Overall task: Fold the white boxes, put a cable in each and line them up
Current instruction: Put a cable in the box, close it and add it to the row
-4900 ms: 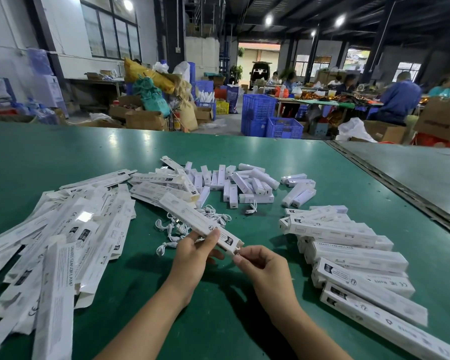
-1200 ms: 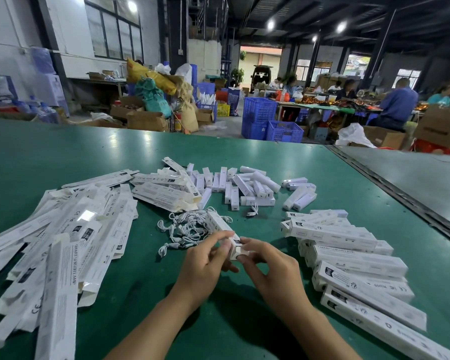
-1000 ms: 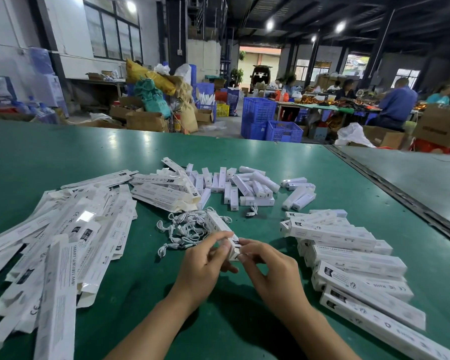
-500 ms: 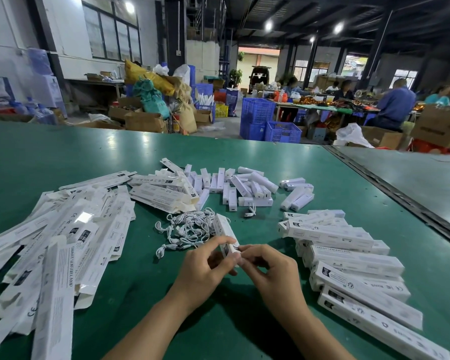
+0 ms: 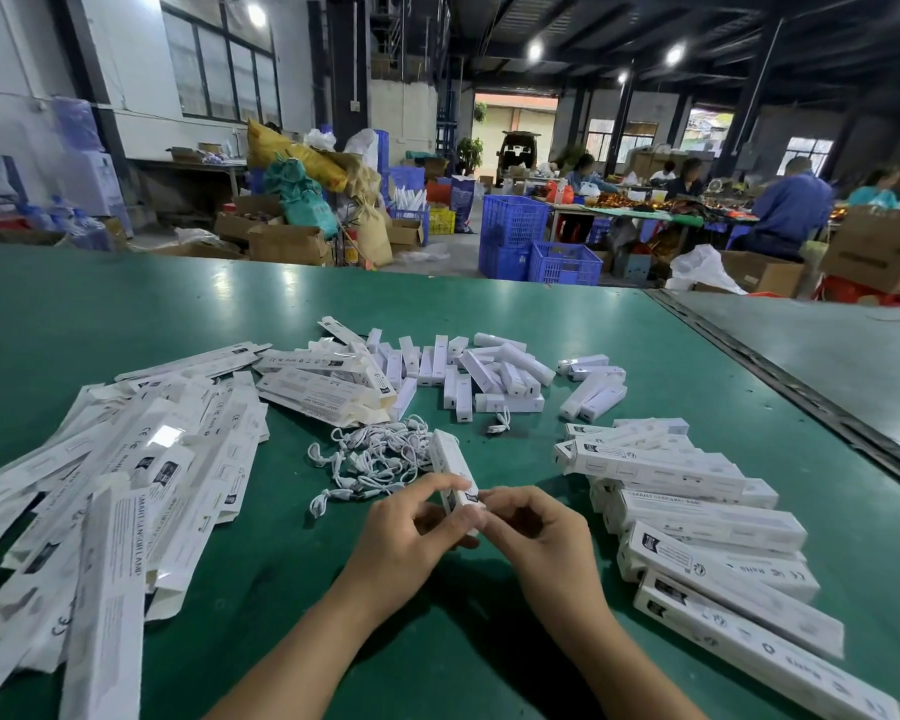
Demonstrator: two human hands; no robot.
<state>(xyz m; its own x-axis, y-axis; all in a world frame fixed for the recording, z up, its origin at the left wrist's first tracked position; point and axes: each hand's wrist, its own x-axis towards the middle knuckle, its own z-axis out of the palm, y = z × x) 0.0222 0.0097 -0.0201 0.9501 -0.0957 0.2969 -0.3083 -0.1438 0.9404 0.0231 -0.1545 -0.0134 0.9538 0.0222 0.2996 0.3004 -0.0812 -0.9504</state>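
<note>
Green table (image 5: 437, 314) in a busy workshop, head view: left hand (image 5: 411, 532) and right hand (image 5: 536, 532) both pinch the near end of one white box (image 5: 450, 462), its far end just beside the cables (image 5: 380, 457), flat boxes (image 5: 126, 485) heaped left, folded boxes (image 5: 697, 522) lined up right.

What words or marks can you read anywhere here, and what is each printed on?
"SMART SENSOR LAMP": on a flat box at the left and a folded box at the right.
"RoHS", "CE": on a second folded box, nearer at the right.
Print on the held box, gripped by the left hand and right hand: too small to read.
Cartons behind: blurred.
</note>
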